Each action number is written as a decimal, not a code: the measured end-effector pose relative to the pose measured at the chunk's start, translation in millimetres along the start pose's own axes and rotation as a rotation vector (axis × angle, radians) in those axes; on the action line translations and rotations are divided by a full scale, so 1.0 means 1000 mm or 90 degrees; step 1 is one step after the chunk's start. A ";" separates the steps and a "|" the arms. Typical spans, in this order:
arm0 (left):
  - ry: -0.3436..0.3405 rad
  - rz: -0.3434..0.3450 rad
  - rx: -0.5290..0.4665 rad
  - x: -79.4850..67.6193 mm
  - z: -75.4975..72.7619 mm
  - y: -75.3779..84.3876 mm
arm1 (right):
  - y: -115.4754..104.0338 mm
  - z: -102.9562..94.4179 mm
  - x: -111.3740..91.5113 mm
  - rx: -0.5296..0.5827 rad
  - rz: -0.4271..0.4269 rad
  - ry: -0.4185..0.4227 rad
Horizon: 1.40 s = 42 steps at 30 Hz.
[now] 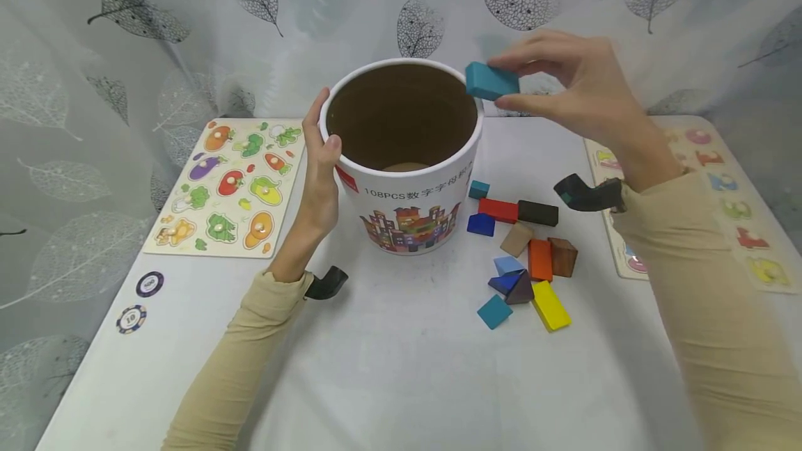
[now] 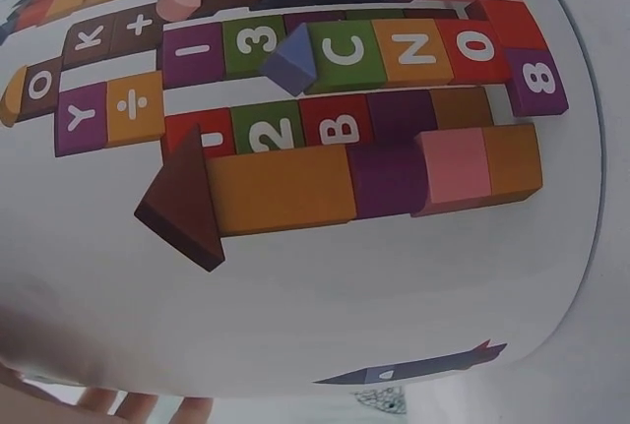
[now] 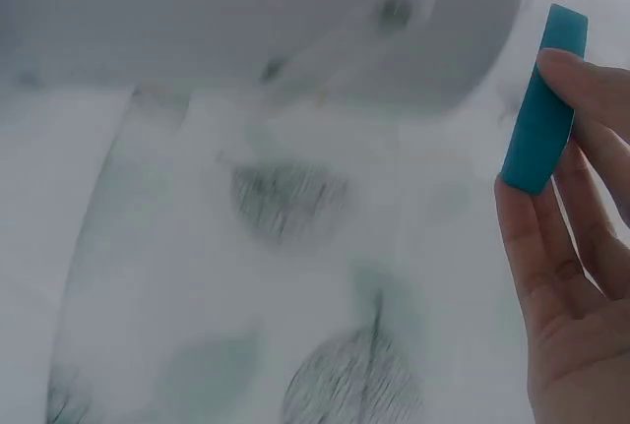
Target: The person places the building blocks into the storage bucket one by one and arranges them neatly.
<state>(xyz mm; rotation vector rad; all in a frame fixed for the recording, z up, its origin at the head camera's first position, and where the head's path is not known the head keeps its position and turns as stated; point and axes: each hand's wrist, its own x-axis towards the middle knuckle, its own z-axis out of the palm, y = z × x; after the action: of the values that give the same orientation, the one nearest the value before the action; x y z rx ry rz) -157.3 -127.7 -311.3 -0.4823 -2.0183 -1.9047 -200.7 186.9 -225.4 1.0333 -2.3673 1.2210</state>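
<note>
Currently the right hand (image 1: 570,82) pinches one block (image 1: 489,82); the left hand (image 1: 321,179) grips one bucket (image 1: 410,190) (two chips (image 1: 150,284) leftward).

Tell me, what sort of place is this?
Probably an indoor play spot, perhaps a staged one. The clues are a printed bucket, loose colored blocks and a vegetable puzzle board on a white table, before a leaf-patterned curtain.

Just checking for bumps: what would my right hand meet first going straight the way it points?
Likely the bucket rim, the teal block in your right hand leading; depth is unclear, so it may pass over.
</note>
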 end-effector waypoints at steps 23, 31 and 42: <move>-0.007 -0.001 -0.008 -0.001 0.000 -0.001 | -0.026 0.028 0.013 0.036 -0.028 -0.048; -0.003 0.003 -0.010 0.000 -0.001 0.000 | -0.002 0.004 -0.031 -0.014 0.037 -0.021; -0.003 0.002 -0.012 -0.001 -0.001 0.000 | 0.074 0.011 -0.126 -0.064 0.284 -0.142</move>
<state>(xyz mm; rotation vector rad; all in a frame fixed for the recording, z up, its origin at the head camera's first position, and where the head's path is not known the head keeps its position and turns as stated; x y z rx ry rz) -156.4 -128.7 -311.6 -0.4956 -2.0031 -1.9243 -163.0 265.3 -343.6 0.6562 -2.9119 1.1529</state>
